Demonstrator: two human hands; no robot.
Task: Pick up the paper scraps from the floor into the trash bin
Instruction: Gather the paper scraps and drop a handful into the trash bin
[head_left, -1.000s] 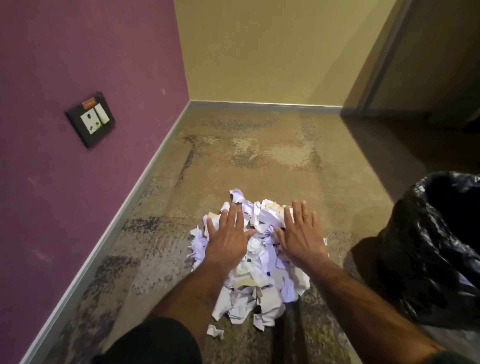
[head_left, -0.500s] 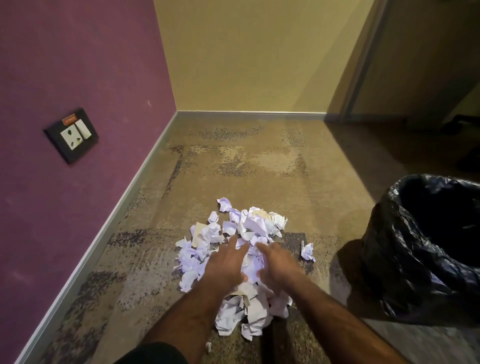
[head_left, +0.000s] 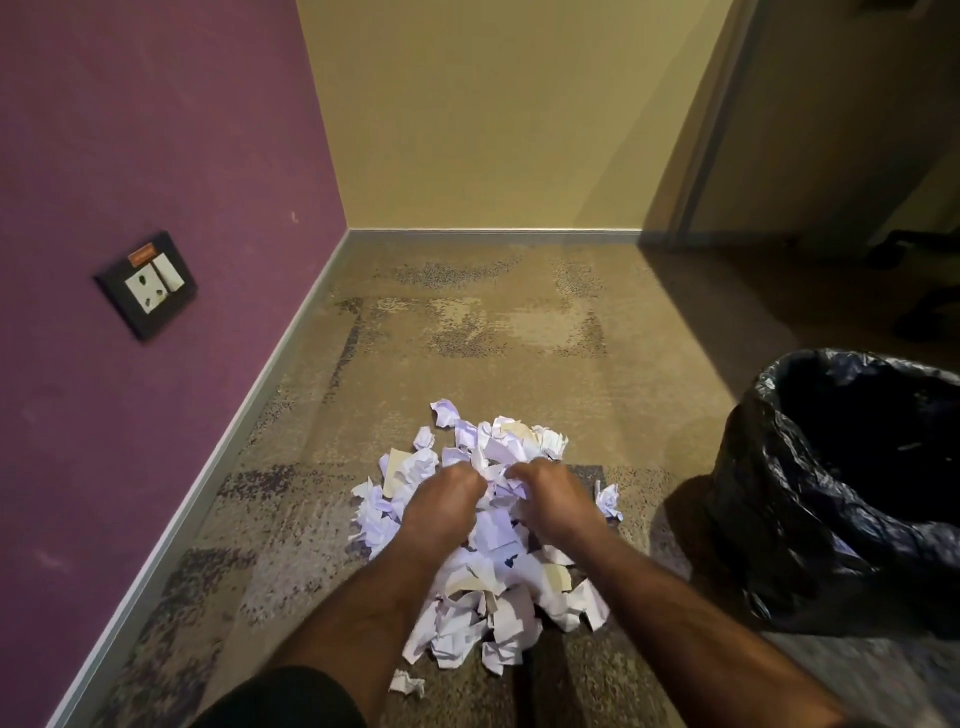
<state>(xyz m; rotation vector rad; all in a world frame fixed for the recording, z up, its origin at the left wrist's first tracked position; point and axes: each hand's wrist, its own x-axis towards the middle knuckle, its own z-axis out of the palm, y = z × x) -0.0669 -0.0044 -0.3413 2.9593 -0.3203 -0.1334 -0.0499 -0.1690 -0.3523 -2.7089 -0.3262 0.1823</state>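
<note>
Your two hands dug into the paper pile.

The paper scraps (head_left: 483, 551) lay in a heap on the carpet floor (head_left: 519, 364), a little way from the purple wall (head_left: 156, 156). Your left hand (head_left: 441, 506) and right hand (head_left: 550, 499) had their fingers curled down, grabbing scraps. The trash bin (head_left: 810, 499) with its black bag stood near the pile, toward the floor's right edge.

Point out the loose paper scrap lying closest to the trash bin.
The crumpled scrap lying alone just right of the right hand, between the pile and the black-lined trash bin; other strays sit on the pile's far or near sides.
</note>
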